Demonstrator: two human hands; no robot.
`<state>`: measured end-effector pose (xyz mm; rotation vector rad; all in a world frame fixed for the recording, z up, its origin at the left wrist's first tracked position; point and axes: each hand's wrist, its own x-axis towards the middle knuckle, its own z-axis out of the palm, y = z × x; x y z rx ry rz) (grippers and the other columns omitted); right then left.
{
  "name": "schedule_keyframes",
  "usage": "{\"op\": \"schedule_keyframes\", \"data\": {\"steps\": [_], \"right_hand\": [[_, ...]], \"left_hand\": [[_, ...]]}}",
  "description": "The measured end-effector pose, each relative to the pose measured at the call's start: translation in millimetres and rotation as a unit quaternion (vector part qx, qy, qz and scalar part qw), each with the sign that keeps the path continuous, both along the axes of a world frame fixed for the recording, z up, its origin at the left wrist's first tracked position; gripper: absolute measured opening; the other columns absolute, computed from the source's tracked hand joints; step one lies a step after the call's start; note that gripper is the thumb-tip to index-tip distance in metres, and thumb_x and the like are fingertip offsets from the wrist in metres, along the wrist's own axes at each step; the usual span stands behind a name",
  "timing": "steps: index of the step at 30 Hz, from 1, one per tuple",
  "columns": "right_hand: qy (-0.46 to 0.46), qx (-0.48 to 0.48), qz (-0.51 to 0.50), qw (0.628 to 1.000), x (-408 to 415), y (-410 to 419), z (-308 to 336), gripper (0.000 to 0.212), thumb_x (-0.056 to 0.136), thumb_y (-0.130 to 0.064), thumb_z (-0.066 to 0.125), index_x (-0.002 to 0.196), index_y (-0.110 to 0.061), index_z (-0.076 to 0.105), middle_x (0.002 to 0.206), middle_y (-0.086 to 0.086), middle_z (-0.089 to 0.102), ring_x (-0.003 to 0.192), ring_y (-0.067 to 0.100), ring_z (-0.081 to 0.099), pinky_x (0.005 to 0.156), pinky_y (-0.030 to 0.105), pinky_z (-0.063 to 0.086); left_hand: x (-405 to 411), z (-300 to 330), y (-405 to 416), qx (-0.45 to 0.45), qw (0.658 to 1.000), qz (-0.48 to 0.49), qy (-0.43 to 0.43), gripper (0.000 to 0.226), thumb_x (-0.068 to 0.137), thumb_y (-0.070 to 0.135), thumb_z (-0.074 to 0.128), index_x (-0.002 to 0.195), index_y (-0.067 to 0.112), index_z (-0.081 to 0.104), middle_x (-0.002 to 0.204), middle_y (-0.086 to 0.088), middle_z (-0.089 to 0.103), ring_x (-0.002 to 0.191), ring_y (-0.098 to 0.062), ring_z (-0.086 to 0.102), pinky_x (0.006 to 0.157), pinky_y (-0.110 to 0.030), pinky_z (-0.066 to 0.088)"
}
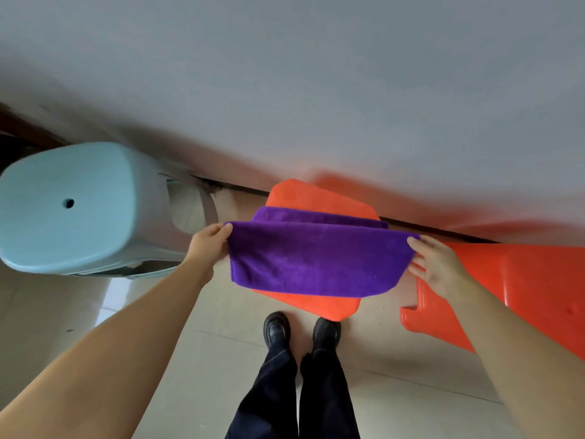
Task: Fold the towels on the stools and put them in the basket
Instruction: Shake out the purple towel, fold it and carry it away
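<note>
A purple towel point(316, 258) lies partly folded over the seat of an orange stool point(316, 198) in front of me. Its upper layer is raised, and a lower layer shows behind it. My left hand point(210, 242) pinches the towel's left top corner. My right hand point(435, 264) grips the right edge, thumb on top. No basket is in view.
A light blue stool point(72, 207) with a small hole in its seat stands to the left. Another orange stool point(512, 289) stands to the right, close to my right hand. A pale wall runs behind them. My legs and black shoes point(300, 334) are on the tiled floor below.
</note>
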<state>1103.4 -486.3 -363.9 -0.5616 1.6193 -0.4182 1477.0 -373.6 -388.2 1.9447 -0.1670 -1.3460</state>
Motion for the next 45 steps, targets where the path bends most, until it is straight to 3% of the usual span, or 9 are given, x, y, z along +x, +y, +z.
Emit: {"op": "schedule_keyframes", "data": {"steps": [3,7,12,17,23,29,33,39,45], "right_hand": [[0.033,-0.006,-0.001,0.999,16,-32,-36,0.019,0.094,-0.01,0.052,0.081,-0.022,0.057,0.081,-0.004,0.063,0.073,0.01,0.058,0.07,0.026,0.044],[0.074,-0.016,0.003,0.997,26,-49,-87,0.023,0.093,-0.008,0.052,0.075,-0.021,0.056,0.064,-0.002,0.058,0.041,0.003,0.053,0.058,0.023,0.036],[0.111,-0.03,-0.002,0.993,31,-35,-109,0.004,0.091,-0.02,0.057,0.088,-0.021,0.059,0.082,0.002,0.062,0.065,0.012,0.055,0.05,0.018,0.041],[0.149,0.029,0.065,0.986,4,1,-129,0.019,0.077,-0.04,0.064,0.075,-0.022,0.059,0.102,0.017,0.068,0.096,0.035,0.066,0.089,0.055,0.052],[0.185,0.036,0.126,0.974,7,23,-116,0.023,0.091,-0.02,0.057,0.109,-0.008,0.063,0.112,0.017,0.066,0.101,0.035,0.064,0.089,0.052,0.052],[0.182,0.065,0.132,0.972,6,26,-121,0.034,0.093,-0.025,0.055,0.122,-0.008,0.056,0.123,0.014,0.062,0.111,0.033,0.059,0.094,0.049,0.049],[0.059,0.143,0.066,0.986,8,27,-124,0.051,0.09,-0.05,0.053,0.133,-0.024,0.042,0.124,-0.003,0.055,0.116,0.024,0.054,0.091,0.043,0.046],[0.06,0.122,0.083,0.987,7,30,-132,0.058,0.079,-0.053,0.067,0.125,-0.02,0.055,0.121,0.003,0.064,0.108,0.029,0.062,0.095,0.046,0.051],[0.071,-0.026,0.011,0.997,19,17,-90,0.011,0.086,-0.027,0.063,0.096,-0.032,0.067,0.111,0.004,0.068,0.098,0.029,0.066,0.09,0.051,0.053]], "left_hand": [[-1,-34,-40,0.002,0.999,0.009,-0.044,0.016,0.095,0.015,0.054,0.081,0.015,0.062,0.076,-0.006,0.057,0.07,-0.019,0.051,0.067,-0.032,0.047],[-3,-79,-64,0.034,0.994,0.021,-0.101,0.023,0.093,0.021,0.056,0.105,0.005,0.067,0.076,-0.002,0.058,0.069,-0.015,0.05,0.07,-0.03,0.045],[-12,-98,-47,0.095,0.989,0.007,-0.117,0.034,0.089,0.034,0.062,0.111,0.008,0.062,0.101,-0.005,0.063,0.091,-0.019,0.057,0.084,-0.033,0.049],[-29,-83,-3,0.114,0.98,-0.066,-0.15,0.02,0.09,0.025,0.062,0.096,0.005,0.062,0.088,-0.008,0.06,0.082,-0.02,0.052,0.065,-0.028,0.04],[-28,-84,32,0.112,0.976,-0.117,-0.144,0.03,0.094,0.017,0.055,0.066,0.008,0.049,0.061,-0.003,0.044,0.066,-0.019,0.038,0.054,-0.029,0.028],[-28,-92,30,0.142,0.949,-0.18,-0.217,0.021,0.098,0.022,0.046,0.091,0.003,0.05,0.08,-0.01,0.053,0.077,-0.027,0.05,0.066,-0.033,0.034],[-32,-93,19,0.147,0.972,-0.115,-0.144,0.046,0.095,0.037,0.052,0.128,0.006,0.045,0.108,-0.004,0.052,0.103,-0.026,0.055,0.085,-0.034,0.043],[-30,-90,9,0.135,0.971,-0.142,-0.134,0.03,0.092,0.025,0.059,0.109,0.001,0.059,0.093,-0.007,0.059,0.073,-0.017,0.053,0.054,-0.023,0.038],[-30,-80,5,0.099,0.994,-0.054,0.008,0.025,0.092,0.013,0.057,0.113,0.001,0.063,0.101,-0.012,0.068,0.087,-0.024,0.064,0.081,-0.035,0.052]]}}
